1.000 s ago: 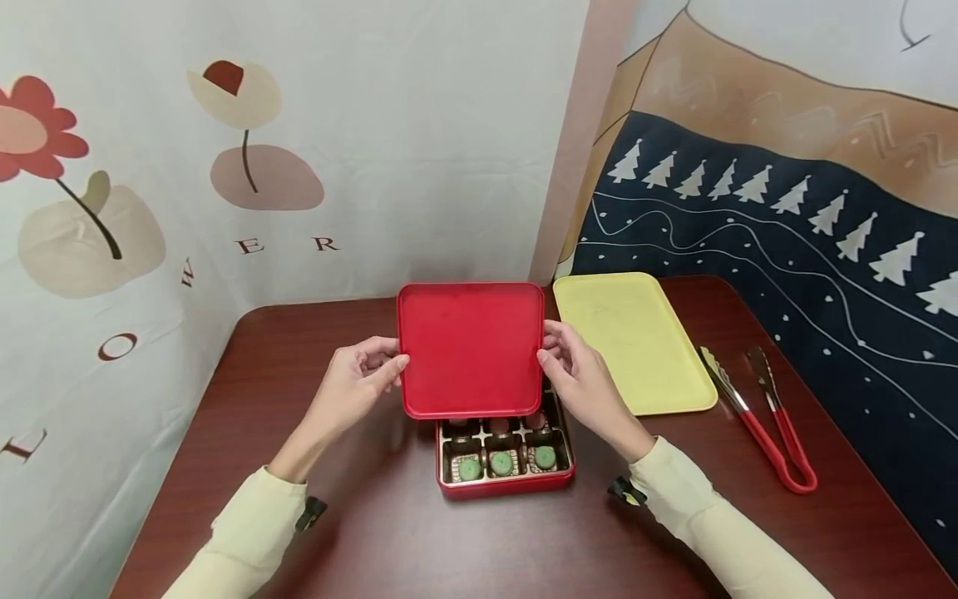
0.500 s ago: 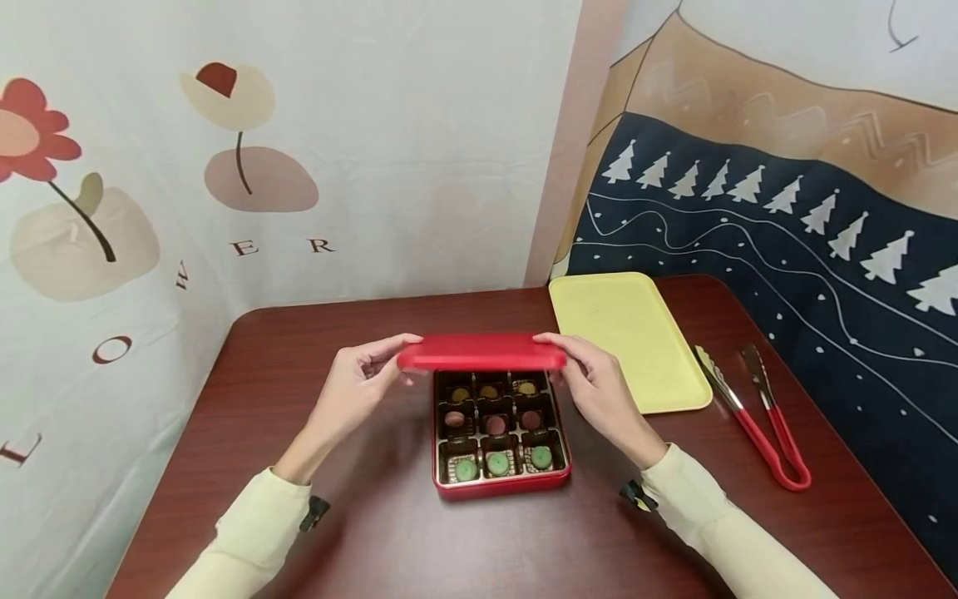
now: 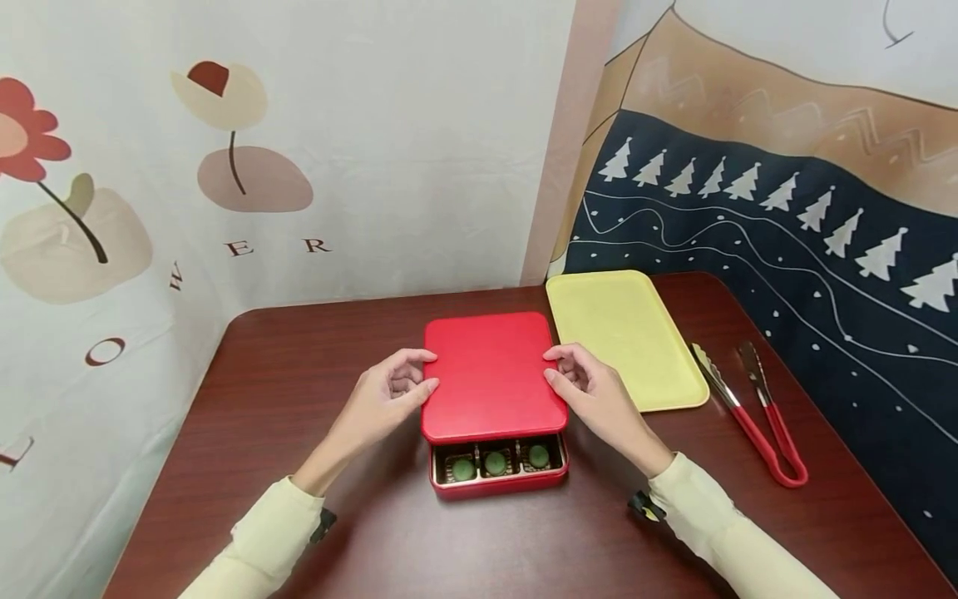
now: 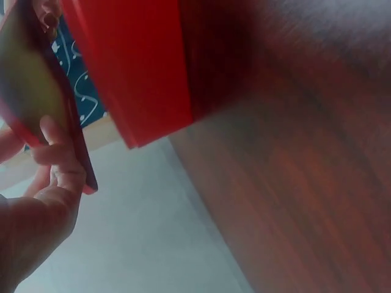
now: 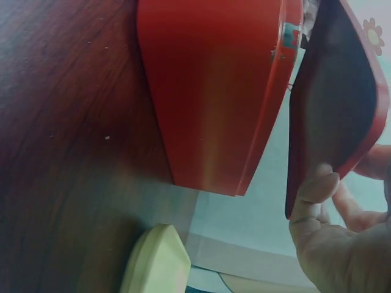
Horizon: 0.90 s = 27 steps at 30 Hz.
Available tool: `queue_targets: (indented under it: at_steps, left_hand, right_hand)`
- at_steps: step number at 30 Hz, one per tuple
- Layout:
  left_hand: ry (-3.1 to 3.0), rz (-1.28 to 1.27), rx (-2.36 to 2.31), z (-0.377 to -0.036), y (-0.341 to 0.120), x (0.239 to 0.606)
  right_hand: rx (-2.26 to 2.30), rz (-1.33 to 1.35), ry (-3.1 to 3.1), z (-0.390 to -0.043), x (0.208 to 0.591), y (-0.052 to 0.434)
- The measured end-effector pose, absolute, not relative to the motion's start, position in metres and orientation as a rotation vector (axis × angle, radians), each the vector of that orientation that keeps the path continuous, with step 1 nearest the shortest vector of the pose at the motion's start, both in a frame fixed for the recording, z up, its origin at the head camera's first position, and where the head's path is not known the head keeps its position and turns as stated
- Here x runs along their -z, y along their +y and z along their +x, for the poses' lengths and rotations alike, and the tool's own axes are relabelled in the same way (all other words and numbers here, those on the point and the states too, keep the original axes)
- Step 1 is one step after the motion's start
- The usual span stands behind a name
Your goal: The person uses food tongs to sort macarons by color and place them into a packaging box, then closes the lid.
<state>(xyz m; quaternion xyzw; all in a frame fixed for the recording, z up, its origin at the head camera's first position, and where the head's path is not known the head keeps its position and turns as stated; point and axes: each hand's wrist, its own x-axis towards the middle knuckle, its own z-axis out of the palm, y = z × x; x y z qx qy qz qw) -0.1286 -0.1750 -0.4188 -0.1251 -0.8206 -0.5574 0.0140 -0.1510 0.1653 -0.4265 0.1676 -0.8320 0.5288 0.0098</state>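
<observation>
left hand (image 3: 389, 391) pinches lid (image 3: 490, 374) left edge | right hand (image 3: 591, 391) pinches right edge | lid above box (image 3: 497, 481), front row uncovered | tray (image 3: 629, 337), tongs (image 3: 756, 416) at right

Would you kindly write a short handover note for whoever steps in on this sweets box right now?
Left hand: pinches the left edge of the red lid.
Right hand: pinches its right edge.
Things: the lid hovers over the red box on the table, hiding the back rows; the front row of green sweets shows. The wrist views show a gap between lid and box.
Done: lid roughly over the box.
Left: probably to line it up and lower it, or lift it away.
Yellow tray and tongs lie untouched on the right.
</observation>
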Motion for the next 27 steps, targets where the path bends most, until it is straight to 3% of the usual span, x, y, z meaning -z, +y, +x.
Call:
queue_targets:
  at_steps: [27]
  left_hand:
    - [-2.766, -0.594, 1.396, -0.108, -0.172, 0.447]
  right_hand:
    - [-1.060, 0.634, -2.785, -0.128, 0.449, 0.156]
